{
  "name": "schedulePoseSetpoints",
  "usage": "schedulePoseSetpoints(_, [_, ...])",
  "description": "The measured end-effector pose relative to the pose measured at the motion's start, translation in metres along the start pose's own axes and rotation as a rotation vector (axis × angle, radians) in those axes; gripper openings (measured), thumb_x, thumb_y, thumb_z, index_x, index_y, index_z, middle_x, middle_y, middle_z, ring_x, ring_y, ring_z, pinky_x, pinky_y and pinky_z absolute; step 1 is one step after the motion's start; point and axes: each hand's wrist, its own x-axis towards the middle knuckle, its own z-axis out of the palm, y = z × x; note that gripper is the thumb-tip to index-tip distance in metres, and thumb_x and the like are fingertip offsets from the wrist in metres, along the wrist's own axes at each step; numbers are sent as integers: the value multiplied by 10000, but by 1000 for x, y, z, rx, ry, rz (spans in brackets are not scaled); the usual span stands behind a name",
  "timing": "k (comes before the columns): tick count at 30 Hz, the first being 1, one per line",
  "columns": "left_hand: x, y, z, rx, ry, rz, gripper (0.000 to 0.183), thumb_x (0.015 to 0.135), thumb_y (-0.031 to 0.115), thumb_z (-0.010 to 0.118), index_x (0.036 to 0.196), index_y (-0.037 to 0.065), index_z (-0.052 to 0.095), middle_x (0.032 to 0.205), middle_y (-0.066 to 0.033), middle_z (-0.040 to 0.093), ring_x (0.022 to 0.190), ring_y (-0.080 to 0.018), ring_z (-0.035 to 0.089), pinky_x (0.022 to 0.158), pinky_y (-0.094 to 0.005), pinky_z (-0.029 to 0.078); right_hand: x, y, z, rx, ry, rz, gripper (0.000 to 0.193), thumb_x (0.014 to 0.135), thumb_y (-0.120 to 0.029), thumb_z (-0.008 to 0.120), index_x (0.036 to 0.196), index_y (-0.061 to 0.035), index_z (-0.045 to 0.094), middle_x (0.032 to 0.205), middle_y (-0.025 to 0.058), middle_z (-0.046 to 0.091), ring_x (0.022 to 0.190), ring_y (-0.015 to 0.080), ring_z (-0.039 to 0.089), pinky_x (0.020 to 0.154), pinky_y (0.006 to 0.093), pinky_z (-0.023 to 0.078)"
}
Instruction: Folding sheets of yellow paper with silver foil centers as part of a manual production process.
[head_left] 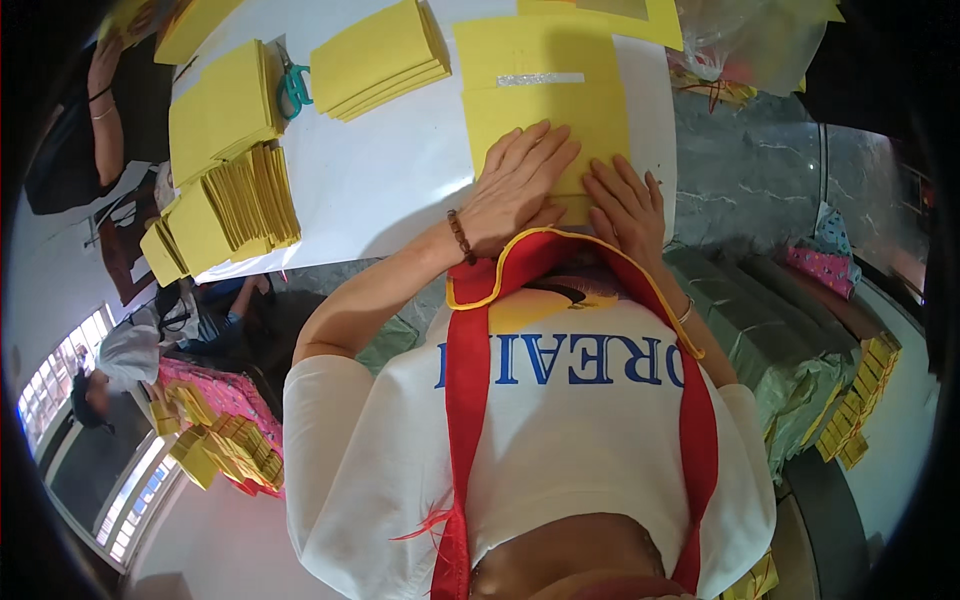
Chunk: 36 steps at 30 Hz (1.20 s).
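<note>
A flat yellow paper piece [550, 115], folded or stacked, lies on the white table in front of me. A pale silvery strip [540, 78] runs across its upper part. My left hand [518, 182] rests on its lower left area, palm down with the fingers stretched out. On the lower right edge lies my right hand [630, 208], also flat, its fingers spread. Neither hand grips anything. Whether the yellow piece is one sheet or several layers cannot be made out under the palms.
On the white table [375, 165] are a fanned yellow paper stack [380, 60], another stack [225, 110], a standing row of yellow pieces [245, 205] and teal-handled scissors [294, 90]. A clear plastic bag [745, 40] is at far right. Other people are at left.
</note>
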Motion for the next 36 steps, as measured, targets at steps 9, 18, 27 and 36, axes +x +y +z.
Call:
schedulePoseSetpoints(9, [7, 14, -1, 376, 66, 76, 529, 745, 222, 594, 1221, 18, 487, 1235, -184, 476, 1052, -283, 470, 834, -371, 387, 2, -1, 2, 57, 37, 6, 366, 829, -190, 570, 1189, -131, 569, 1287, 28, 501, 1248, 246, 400, 1004, 483, 282])
schedulePoseSetpoints(18, [15, 11, -1, 557, 110, 55, 421, 759, 182, 538, 1147, 19, 529, 1141, -170, 544, 920, -242, 540, 715, -314, 432, 14, 6, -16, 749, 110, 220, 431, 931, -333, 370, 1098, -1, 587, 1151, 130, 580, 1147, 273, 486, 969, 358, 345])
schedulePoseSetpoints(27, [10, -27, -102, 360, 404, 19, 470, 666, -6, 573, 1124, 99, 583, 1089, -62, 607, 944, -254, 558, 764, -366, 449, 13, 23, -14, 891, 360, 263, 519, 960, -364, 268, 1113, 36, 561, 1141, 137, 574, 1076, 222, 520, 932, 340, 370])
schedulePoseSetpoints(36, [-31, -182, -82, 692, 399, -224, 573, 711, -16, 550, 1239, 204, 508, 1206, 13, 554, 1055, -212, 511, 847, -382, 354, 20, 8, -12, 763, 192, 180, 412, 958, -274, 326, 983, 21, 612, 992, 125, 620, 962, 204, 561, 868, 305, 398])
